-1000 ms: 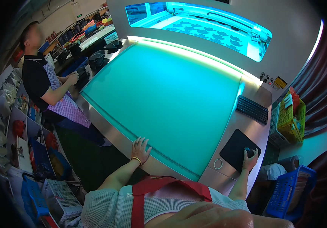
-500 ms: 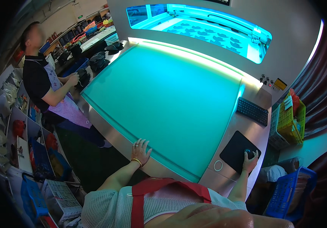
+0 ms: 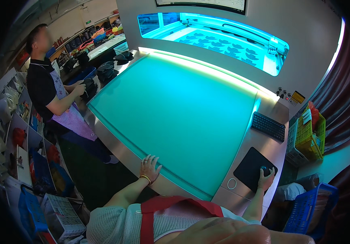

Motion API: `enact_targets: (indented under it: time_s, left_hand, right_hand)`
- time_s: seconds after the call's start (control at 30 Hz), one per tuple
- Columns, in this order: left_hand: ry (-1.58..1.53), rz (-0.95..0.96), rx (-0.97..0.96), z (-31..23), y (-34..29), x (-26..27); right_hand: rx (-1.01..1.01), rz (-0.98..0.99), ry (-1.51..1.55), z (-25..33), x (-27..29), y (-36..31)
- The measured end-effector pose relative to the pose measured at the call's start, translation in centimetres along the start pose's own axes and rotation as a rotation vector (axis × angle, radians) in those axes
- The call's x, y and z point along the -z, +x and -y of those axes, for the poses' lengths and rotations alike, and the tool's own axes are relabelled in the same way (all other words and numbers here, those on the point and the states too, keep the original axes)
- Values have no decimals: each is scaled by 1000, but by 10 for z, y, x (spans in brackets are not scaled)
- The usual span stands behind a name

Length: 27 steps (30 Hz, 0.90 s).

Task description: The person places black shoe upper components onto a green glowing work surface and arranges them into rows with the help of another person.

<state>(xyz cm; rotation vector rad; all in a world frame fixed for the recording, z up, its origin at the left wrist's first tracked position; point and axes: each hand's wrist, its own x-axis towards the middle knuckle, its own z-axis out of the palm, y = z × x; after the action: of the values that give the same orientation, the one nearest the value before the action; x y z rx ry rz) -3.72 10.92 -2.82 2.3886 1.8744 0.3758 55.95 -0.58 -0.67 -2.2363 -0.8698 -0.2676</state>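
My left hand (image 3: 150, 168) lies flat with fingers spread on the near left edge of a broad work surface (image 3: 175, 118), lit green-blue. A ring and a yellow bracelet show on that hand and wrist. At the right, my right hand (image 3: 266, 179) is wrapped over a dark computer mouse (image 3: 264, 168) on a black mouse pad (image 3: 249, 166). Beyond the pad lies a black keyboard (image 3: 268, 126). Through the machine's window (image 3: 219, 42) at the back, rows of dark leaf-like cut shapes (image 3: 219, 44) lie on a bright bed.
A co-worker (image 3: 57, 89) in a patterned apron stands at the left, holding dark pieces near stacks of similar black pieces (image 3: 106, 71). A screen (image 3: 207, 5) hangs above the window. Yellow crates (image 3: 311, 134) and a blue basket (image 3: 311, 209) stand right; shelves and baskets (image 3: 63, 215) line the left.
My view has tilted up slightly, so more of the screen shows at the top. Both hands keep their places on the table edge and the mouse.
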Motion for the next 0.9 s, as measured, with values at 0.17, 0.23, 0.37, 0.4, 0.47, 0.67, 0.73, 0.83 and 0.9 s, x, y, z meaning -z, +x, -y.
enact_targets:
  time_s: [0.17,0.23,0.37,0.4,0.47,0.67,0.73,0.83,0.9]
  left_hand:
    - [7,-5,2,2,-3,-4]
    - [6,-8,-3,2,-2,-5]
    - [4,-7,-4,1,1,-2]
    - [2,-2,-1,0,2,-1]
    - [4,-1,-2,0,3,-1]
    - [-5,-7,-10,3,4,-5]
    - [-11,-8,-10,3,3,-4]
    - [-2,-9,-3,3,1,-3]
    - [-9,6,-3,1,0,0]
  right_hand:
    - [-43,28,7,1,4,-1]
    - [-50,29,8,1,3,1]
    - [-31,21,19,2,2,2]
    - [-31,21,18,3,2,2]
    - [-42,30,18,8,4,3]
    - [-1,6,29,-4,0,2]
    - [5,12,31,-2,-2,1]
    - [8,18,26,-3,-2,-1]
    - [4,19,20,-6,-3,-2]
